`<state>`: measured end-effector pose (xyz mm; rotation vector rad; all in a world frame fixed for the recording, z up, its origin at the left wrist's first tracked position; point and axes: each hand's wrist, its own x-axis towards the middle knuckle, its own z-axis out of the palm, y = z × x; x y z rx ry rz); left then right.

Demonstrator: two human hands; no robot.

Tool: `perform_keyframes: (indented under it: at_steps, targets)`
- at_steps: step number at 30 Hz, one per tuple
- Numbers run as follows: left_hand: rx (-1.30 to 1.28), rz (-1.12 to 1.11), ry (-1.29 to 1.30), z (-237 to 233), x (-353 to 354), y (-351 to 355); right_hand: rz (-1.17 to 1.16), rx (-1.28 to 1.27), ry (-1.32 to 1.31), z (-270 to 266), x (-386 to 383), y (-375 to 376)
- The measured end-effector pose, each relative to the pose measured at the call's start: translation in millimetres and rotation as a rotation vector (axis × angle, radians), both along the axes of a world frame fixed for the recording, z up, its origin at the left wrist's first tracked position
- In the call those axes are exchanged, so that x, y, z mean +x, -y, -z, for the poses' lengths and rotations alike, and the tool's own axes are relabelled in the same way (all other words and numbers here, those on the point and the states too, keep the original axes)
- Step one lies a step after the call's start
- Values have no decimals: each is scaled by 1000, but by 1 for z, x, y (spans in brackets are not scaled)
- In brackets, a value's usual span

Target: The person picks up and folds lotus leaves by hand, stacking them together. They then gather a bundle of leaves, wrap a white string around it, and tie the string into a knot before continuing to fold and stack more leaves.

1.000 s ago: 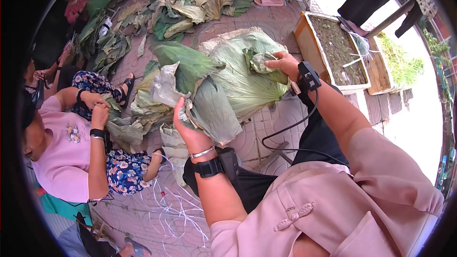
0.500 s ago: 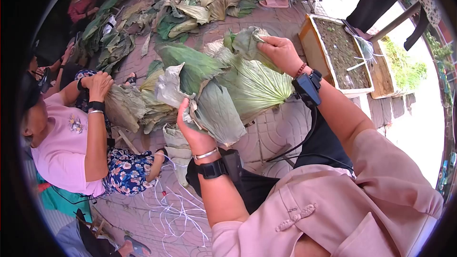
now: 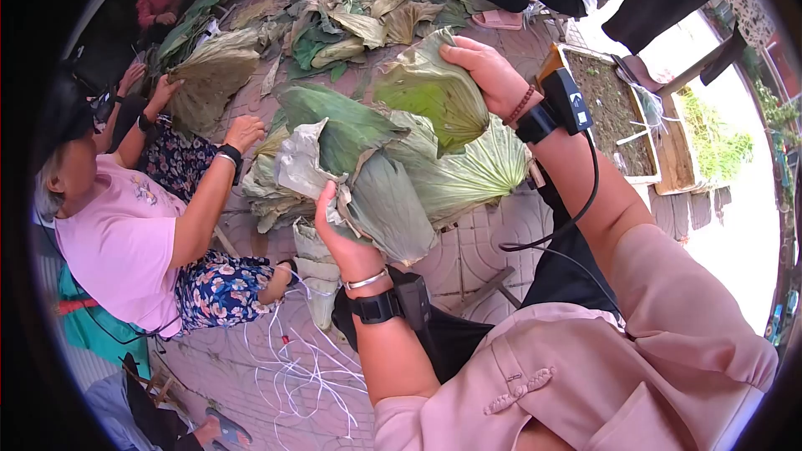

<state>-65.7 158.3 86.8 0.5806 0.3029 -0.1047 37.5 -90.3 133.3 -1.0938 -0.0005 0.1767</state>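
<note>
Where the right hand [image 3: 491, 77] pinches, a thin, crinkled, fan-shaped leaf [image 3: 434, 93]

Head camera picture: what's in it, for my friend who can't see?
The left hand holds a bunch of big leaves; the right hand holds another leaf. A co-worker in pink sits on the left; more leaves lie beyond.

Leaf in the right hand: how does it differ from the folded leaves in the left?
The leaf in the right hand shows bright yellow-green; the folded leaves in the left hand look duller, green and grey. The leaf hangs from near its top edge; the folded leaves reach above the left hand. Both have creased surfaces.
</note>
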Motion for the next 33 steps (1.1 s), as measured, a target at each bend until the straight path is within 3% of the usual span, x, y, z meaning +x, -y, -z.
perform_keyframes:
  at_steps: [7, 12, 13, 16, 19, 21, 23, 27, 28, 32, 33]
  targets:
    - [40, -56, 15, 6, -3, 1, 34, 290, 170, -20, -8, 0]
    - [59, -2, 20, -2, -2, 0, 53, 213, 227, -23, 0, -35]
    - [84, -20, 55, -18, -17, 7, 49, 229, 231, -35, -13, -29]
    - [85, -36, 54, -7, -8, -2, 103, 358, 265, -34, -13, -23]
    - [107, -98, 22, -11, -8, -4, 209, 312, 162, -8, -17, 10]
    - [119, -145, 5, -26, -39, 1, 266, 128, 114, 11, -44, 35]
    - [144, -139, 40, -18, -30, -7, 411, -443, -219, 59, -64, 52]
    - [119, -130, -3, -20, -28, -10, 595, -777, -283, 140, -83, 67]
    - [126, -122, -15, -24, -25, 3, 609, -759, -276, 153, -83, 83]
    - [144, -120, -24, -18, -19, 1, 596, -868, -274, 156, -81, 82]
    - [144, -117, -25, -17, -18, 1, 636, -997, -241, 165, -77, 86]
